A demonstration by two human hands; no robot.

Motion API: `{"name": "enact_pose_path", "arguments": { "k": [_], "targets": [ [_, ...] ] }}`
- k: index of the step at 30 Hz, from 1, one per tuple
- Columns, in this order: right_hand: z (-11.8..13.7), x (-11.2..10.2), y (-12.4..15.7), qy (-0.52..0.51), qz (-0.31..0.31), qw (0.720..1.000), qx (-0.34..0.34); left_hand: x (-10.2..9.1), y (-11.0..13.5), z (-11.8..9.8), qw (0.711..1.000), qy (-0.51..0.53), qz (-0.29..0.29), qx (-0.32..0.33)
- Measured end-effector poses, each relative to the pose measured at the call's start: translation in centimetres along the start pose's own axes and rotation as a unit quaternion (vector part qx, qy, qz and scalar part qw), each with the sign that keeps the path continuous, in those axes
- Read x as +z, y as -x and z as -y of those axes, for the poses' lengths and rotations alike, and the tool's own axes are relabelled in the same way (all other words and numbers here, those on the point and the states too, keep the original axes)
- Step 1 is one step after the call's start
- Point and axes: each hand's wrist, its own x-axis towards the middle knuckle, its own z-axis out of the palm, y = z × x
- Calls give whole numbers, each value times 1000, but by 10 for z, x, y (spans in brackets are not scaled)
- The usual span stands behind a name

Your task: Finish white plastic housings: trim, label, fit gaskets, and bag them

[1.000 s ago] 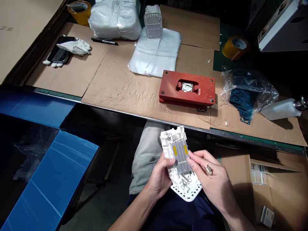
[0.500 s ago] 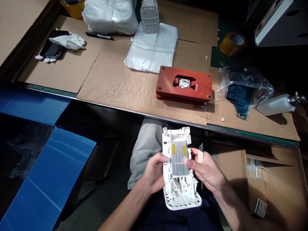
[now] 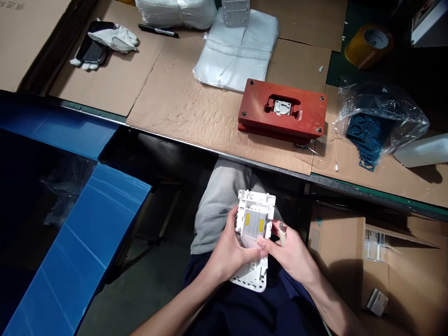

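White plastic housing (image 3: 257, 198): held in both hands above the lap, below the front edge of the workbench; inner face toward the camera, perforated rounded end nearest the body
Grey panel (image 3: 252, 232): seated in the housing; carries two yellow strips (image 3: 261, 226), set side by side toward the far end
Left hand (image 3: 231, 249): partly closed on the left side of the housing; fingers along the edge, thumb laid across the face
Right hand (image 3: 294, 254): partly closed at the right side; thumb pressed on the panel, close to the left thumb; a slim beige tool (image 3: 282, 234) with a grey tip lodged at the fingers, exact type too small to tell
Red fixture block (image 3: 254, 105): on the cardboard-covered workbench (image 3: 175, 105); a fastener at each top corner, a small silvery part (image 3: 282, 108) in the recess
Plastic bags (image 3: 238, 51): flat stack behind the block; a perforated translucent part (image 3: 236, 11) at its rear edge, cut by the frame
Smartphone (image 3: 93, 51): at the left, with a white glove (image 3: 117, 38) partly over it
Clear bag (image 3: 402, 112): right of the block, blue cut-out sheets (image 3: 367, 135) at its opening; cotton swab (image 3: 336, 156) just beside
Cardboard box (image 3: 338, 247): lower right, below bench level
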Motion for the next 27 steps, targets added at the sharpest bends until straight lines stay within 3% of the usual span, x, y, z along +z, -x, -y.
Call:
{"name": "enact_pose_path", "arguments": {
  "k": [4, 9, 20, 27],
  "targets": [
    [-7, 3, 15, 63, -7, 998, 10, 2, 6, 7, 1000, 7, 4, 14],
    [-17, 6, 20, 114, -43, 992, -28, 4, 7, 16, 999, 10, 21, 21],
    [-9, 1, 26, 43, 1, 999, 18, 5, 9, 14, 996, -68, 32, 43],
    [-21, 7, 32, 131, -72, 989, -17, 6, 7, 27, 994, -98, -1, 47]
  ]
}}
